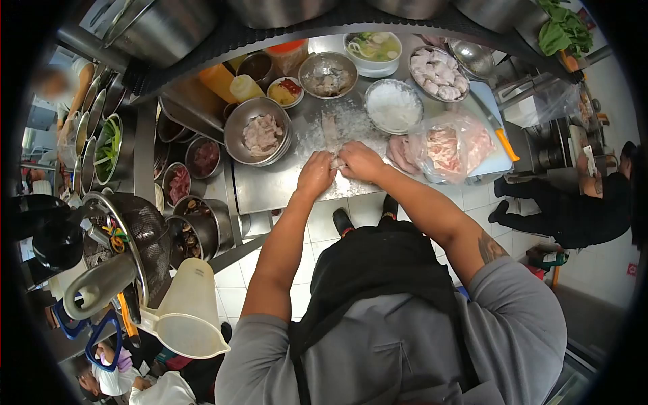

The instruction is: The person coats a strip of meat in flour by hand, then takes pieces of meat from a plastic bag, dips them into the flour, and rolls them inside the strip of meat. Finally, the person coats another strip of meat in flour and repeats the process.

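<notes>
At the near edge of a steel counter (pixel 260 189), my left hand (pixel 316 174) and my right hand (pixel 361 162) meet with fingers curled in. Both pinch a small pale floured piece of meat (pixel 337 163), mostly covered by the fingers. Just beyond them a pale floured strip (pixel 329 129) lies among scattered white powder (pixel 307 138). Left of my hands stands a steel bowl (pixel 233 145) holding raw meat pieces (pixel 262 135). A bowl of white powder (pixel 393 106) sits beyond my right hand, and raw meat in a clear plastic bag (pixel 444 150) lies to its right.
An orange-handled knife (pixel 507 145) rests on a cutting board (pixel 501 162) at the right. Farther back are a bowl of white pieces (pixel 439 73), a powdery steel bowl (pixel 328 74) and a soup bowl (pixel 372 50). A plastic jug (pixel 192 297) hangs at left; a person (pixel 580 209) is at right.
</notes>
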Tool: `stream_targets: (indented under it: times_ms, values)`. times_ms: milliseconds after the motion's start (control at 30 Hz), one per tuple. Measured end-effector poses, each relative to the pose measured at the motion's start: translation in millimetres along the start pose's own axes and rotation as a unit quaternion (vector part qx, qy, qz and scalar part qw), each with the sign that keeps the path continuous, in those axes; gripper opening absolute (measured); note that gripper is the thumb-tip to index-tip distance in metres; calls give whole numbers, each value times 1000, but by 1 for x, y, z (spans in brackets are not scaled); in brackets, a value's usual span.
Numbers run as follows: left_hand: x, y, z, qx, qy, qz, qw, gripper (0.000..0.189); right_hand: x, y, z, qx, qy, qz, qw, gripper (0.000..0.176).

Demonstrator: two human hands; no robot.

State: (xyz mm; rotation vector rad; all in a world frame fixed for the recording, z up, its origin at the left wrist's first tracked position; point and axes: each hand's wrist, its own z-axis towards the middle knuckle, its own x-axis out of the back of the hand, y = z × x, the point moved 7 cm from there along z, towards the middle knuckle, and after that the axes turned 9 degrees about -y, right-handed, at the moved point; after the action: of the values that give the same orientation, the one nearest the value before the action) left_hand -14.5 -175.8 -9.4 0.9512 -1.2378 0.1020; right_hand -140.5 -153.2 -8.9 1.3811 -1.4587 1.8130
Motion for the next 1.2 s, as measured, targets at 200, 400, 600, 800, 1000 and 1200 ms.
stream_targets:
  times_ms: [200,400,600,800,1000,1200]
  values:
    - [-7,0,-8,12,-75,-22,997,36,-3,-11,-3,-11,-118,30,993,26]
    - [-2,8,2,82,-186,-61,977,35,14,-26,-42,12,48,40,998,37]
    - [2,-12,21,146,-229,-104,957,40,4,-8,-24,13,12,36,999,32]
    - [23,5,-7,-4,49,-62,997,44,10,6,-3,-31,-31,48,998,26]
    - [-2,0,-3,-5,14,-16,1000,42,19,2,-9,-28,50,44,997,26]
    - [1,6,-3,-16,8,13,1000,42,6,4,-7,-6,28,32,999,28]
